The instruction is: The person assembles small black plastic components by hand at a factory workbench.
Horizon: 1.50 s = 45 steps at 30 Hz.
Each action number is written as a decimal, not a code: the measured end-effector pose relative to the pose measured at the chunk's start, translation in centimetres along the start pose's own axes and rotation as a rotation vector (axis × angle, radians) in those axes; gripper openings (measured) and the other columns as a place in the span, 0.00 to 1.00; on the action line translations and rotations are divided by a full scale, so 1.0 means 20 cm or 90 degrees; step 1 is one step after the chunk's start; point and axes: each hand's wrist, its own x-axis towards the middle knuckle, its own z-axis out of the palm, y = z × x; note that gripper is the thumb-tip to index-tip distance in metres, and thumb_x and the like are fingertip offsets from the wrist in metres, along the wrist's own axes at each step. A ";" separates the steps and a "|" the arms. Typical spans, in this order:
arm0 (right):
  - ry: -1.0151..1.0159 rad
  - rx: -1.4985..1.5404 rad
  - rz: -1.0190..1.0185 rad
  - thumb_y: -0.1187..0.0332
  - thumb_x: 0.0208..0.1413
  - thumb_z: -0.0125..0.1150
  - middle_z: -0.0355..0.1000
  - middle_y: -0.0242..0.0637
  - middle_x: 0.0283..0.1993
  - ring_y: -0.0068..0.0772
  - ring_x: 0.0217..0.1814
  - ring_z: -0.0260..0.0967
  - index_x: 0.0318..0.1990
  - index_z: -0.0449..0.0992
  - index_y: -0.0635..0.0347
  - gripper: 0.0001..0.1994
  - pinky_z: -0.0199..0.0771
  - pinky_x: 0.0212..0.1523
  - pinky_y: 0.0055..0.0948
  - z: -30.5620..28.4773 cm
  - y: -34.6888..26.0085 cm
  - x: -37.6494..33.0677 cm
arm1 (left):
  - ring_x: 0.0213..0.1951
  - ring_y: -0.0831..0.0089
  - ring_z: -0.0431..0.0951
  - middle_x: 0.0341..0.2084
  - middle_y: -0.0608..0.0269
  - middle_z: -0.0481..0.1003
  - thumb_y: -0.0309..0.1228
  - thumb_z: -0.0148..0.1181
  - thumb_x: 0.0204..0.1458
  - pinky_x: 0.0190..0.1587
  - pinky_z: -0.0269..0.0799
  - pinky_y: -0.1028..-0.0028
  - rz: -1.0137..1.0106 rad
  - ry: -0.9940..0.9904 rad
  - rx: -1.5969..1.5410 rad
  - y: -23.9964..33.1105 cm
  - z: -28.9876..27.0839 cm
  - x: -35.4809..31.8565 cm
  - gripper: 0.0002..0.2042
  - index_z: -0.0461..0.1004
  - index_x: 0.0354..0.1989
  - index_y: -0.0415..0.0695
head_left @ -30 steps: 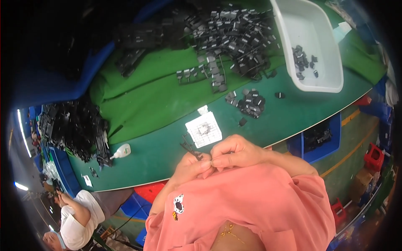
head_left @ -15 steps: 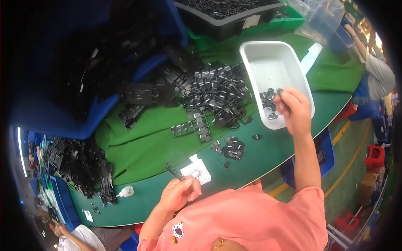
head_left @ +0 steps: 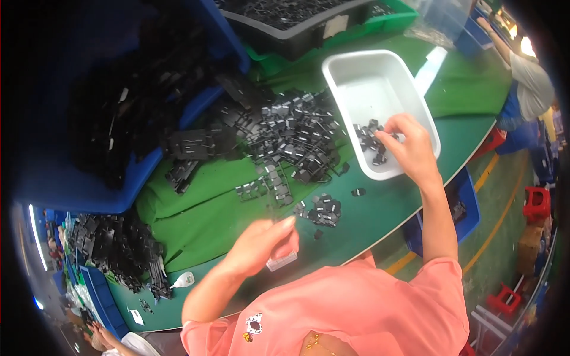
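Observation:
My right hand is over the near end of the white plastic basin, thumb and forefinger apart with nothing seen between them. Small black plastic pieces lie in the basin just under those fingertips. My left hand is closed above the table's near edge, partly covering a white printed card. Whatever it pinches is blurred and mostly hidden. Between the hands sits a small heap of loose black pieces, with one single piece beside it. Beyond is a large pile of black plastic parts on frames.
A blue bin of black parts tilts in at the left. Black parts and a small white bottle lie nearer. A dark tray stands at the back. Another person is at the far right, and a blue crate sits below the table edge.
My right hand has lowered toward the pieces in the basin and its fingers have parted; the dark piece it held has gone from them. My left hand has moved right, over the card.

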 end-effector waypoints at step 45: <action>-0.182 -0.102 -0.164 0.65 0.45 0.57 0.68 0.39 0.21 0.40 0.22 0.68 0.19 0.68 0.61 0.11 0.69 0.22 0.32 0.60 -0.40 -0.25 | 0.21 0.88 0.62 0.24 0.70 0.70 0.30 0.54 0.48 0.20 0.55 0.87 0.307 0.397 0.015 0.00 -0.39 0.15 0.14 0.68 0.43 0.39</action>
